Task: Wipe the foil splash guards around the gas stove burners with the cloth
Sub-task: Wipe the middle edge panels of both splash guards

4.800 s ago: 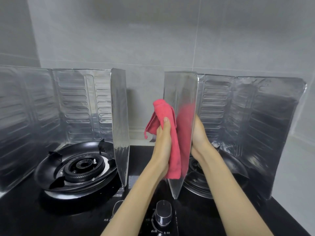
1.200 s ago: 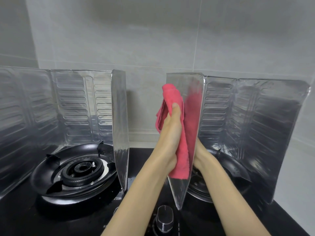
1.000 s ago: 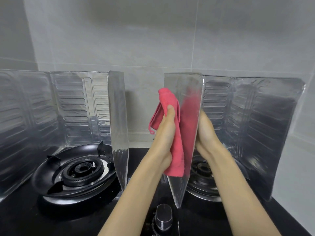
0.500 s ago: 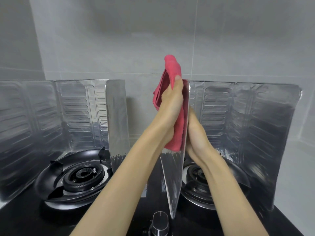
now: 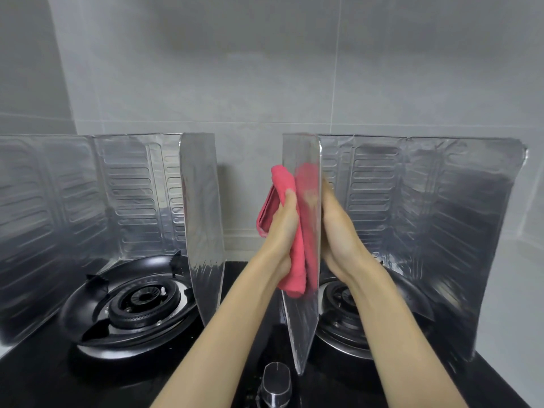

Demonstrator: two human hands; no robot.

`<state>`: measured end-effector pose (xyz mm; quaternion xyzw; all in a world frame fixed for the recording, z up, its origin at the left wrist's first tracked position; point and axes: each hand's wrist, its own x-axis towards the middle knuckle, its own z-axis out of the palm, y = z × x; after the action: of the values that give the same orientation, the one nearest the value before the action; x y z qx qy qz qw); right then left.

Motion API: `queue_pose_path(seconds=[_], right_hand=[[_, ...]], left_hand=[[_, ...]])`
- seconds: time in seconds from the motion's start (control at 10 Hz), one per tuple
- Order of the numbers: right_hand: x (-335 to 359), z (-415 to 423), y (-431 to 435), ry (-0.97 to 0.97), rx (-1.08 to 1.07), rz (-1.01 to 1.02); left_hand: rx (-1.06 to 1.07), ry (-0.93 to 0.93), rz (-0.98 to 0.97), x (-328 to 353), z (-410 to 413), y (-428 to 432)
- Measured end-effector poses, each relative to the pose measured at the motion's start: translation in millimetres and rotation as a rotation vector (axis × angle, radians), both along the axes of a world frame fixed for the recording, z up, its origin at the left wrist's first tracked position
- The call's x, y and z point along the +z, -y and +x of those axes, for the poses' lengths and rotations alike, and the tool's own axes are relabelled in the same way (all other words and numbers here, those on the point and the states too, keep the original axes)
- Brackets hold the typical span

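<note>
Left hand [image 5: 283, 229] curled — right hand [image 5: 338, 232] flat

A wall of large pale grey tiles [image 5: 265, 69] rises at the back, a round silver metal control knob [image 5: 276, 381] sits at the bottom edge, and a pale grey desk surface [image 5: 518, 304] lies at far right.

The cloth [image 5: 298, 260] sits between left hand [image 5: 282, 228] and right guard's panel [image 5: 303, 322].
</note>
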<state>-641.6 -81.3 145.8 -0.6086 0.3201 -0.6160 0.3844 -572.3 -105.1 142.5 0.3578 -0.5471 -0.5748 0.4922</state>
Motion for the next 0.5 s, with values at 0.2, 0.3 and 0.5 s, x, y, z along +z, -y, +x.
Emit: queue_pose_path(seconds=[0.2,0.3,0.5], right_hand=[[-3.3,-4.8,0.1,-0.040,0.008,-0.001],[-4.4,-10.0,2.7,-0.063,-0.021,0.036],[-4.6,-15.3,0.0,-0.014,-0.109,0.103]], left_hand=[[0.058,-0.117,0.182,-48.7,-7.7,5.7],[0.055,-0.041,0.282,-62.7,-4.7,7.7],[0.054,-0.069,0.351,-76.1,-1.1,6.4]])
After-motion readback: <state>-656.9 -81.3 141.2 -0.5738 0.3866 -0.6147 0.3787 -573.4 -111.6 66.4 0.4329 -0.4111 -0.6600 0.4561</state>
